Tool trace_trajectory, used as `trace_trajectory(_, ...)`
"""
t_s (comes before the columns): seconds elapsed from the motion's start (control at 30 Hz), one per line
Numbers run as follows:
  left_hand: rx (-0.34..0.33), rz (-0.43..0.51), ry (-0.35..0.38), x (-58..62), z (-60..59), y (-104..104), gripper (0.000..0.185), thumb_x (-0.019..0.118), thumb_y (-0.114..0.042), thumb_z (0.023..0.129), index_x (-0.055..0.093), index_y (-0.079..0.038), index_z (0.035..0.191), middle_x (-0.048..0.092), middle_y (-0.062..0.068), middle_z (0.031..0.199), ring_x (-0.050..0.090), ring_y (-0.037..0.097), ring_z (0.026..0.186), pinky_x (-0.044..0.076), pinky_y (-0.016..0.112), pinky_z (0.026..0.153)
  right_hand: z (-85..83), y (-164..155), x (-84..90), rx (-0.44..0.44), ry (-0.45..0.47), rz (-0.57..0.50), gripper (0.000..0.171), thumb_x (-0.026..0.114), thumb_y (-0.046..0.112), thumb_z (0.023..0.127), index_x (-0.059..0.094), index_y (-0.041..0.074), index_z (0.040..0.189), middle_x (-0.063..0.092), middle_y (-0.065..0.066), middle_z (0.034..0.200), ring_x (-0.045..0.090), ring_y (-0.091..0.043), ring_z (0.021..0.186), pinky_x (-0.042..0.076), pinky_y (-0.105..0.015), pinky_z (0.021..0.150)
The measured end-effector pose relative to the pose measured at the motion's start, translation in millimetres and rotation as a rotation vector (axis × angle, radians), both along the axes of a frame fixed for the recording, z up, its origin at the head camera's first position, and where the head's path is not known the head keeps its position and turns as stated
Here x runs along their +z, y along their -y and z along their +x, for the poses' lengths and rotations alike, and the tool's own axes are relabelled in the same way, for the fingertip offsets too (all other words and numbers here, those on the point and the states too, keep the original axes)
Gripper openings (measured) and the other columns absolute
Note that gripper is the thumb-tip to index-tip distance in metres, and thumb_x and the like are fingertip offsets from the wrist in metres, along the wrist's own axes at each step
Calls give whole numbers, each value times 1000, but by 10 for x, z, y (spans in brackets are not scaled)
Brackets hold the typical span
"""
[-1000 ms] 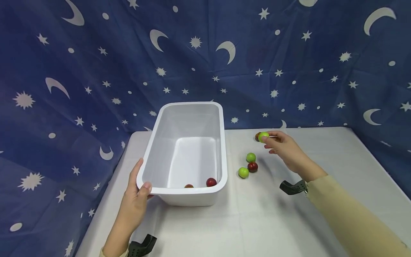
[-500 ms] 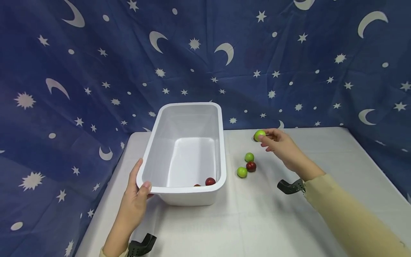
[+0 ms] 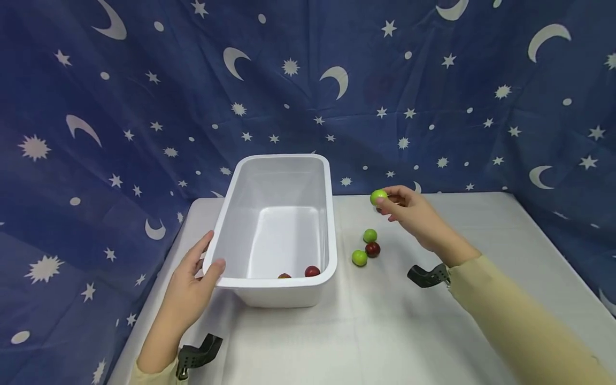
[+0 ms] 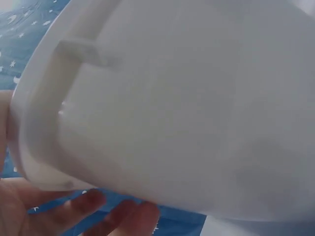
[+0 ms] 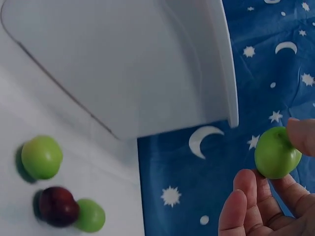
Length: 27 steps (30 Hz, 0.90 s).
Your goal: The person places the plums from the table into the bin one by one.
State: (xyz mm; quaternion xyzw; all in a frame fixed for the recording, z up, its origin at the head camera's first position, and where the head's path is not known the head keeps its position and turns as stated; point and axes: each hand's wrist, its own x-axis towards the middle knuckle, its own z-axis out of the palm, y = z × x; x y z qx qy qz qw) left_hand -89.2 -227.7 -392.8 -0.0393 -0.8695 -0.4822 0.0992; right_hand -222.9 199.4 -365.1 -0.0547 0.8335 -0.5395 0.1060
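A white plastic tub (image 3: pixel 289 284) stands on the table, its near-left rim corner gripped by my left hand (image 3: pixel 186 291), thumb over the edge and fingers outside. The left wrist view shows those fingers (image 4: pixel 81 205) beside the tub's wall. My right hand (image 3: pixel 415 216) pinches a green plum (image 5: pixel 277 152) between thumb and fingertips, above the table right of the tub. In the tub lie a red plum (image 3: pixel 312 271) and a reddish-brown fruit (image 3: pixel 284 276), partly hidden by the rim. Below the right hand rest two green plums (image 3: pixel 359 258) and a dark red plum (image 3: pixel 372 249).
Another dark fruit (image 3: pixel 379 209) shows partly behind the right hand at the table's back. A white cloth covers the table (image 3: pixel 409 331). A blue curtain (image 3: pixel 269 69) with moons and stars hangs behind and to the left.
My right hand has lifted the green plum slightly and carried it a little left. The reddish-brown fruit has shifted about inside the tub. My left hand's fingers have adjusted on the rim.
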Motion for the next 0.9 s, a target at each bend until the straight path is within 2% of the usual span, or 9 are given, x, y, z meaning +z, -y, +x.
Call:
trace_trajectory(0.1, -19, 49, 9, -6, -13, 21, 58, 57, -19, 98, 34, -22, 152, 48, 17, 137, 54, 30, 117, 50, 17, 78, 36, 51, 8, 24, -9, -4, 58, 62, 46, 92, 46, 8, 134, 54, -14, 120, 53, -27, 105, 48, -35, 88)
trace_trajectory(0.27, -46, 108, 23, -30, -31, 38, 60, 60, -20, 97, 35, -26, 151, 50, 18, 135, 54, 29, 118, 49, 16, 80, 51, 83, 32, 37, -40, -24, 55, 63, 43, 93, 48, 9, 132, 56, -11, 117, 53, -26, 102, 50, -32, 84)
trace_trajectory(0.37, -93, 143, 35, -25, -35, 54, 61, 60, -19, 97, 33, -25, 152, 46, 19, 140, 54, 24, 118, 52, 20, 78, 37, 111, 64, 36, -60, -29, 55, 63, 44, 92, 49, 10, 133, 56, -12, 119, 54, -26, 103, 50, -32, 84)
trace_trajectory(0.47, -177, 206, 55, 5, -22, 81, 64, 57, -13, 98, 27, -21, 154, 40, 22, 143, 54, 15, 117, 55, 27, 77, 26, 156, 109, 38, -69, -34, 56, 63, 45, 92, 49, 10, 133, 56, -12, 120, 54, -26, 104, 50, -33, 85)
trace_trajectory(0.6, -275, 248, 106, 43, 4, 150, 70, 56, -6, 97, 21, -22, 156, 29, 21, 150, 46, 18, 126, 53, 27, 83, 23, 229, 172, 38, -63, -51, 55, 65, 45, 91, 50, 12, 132, 57, -11, 118, 54, -25, 102, 50, -34, 85)
trace_trajectory(0.73, -319, 273, 161, 39, 10, 226, 74, 56, -3, 97, 18, -25, 156, 19, 15, 157, 31, 27, 137, 47, 24, 90, 22, 305, 238, 45, -76, -70, 54, 66, 45, 90, 51, 13, 131, 58, -9, 117, 55, -24, 101, 49, -35, 85)
trace_trajectory(0.9, -332, 321, 169, 6, 2, 245, 73, 54, -1, 97, 19, -25, 156, 18, 14, 157, 35, 23, 134, 50, 28, 88, 14, 459, 344, 72, -100, -102, 51, 66, 43, 91, 51, 14, 131, 58, -7, 116, 55, -23, 101, 49, -36, 85)
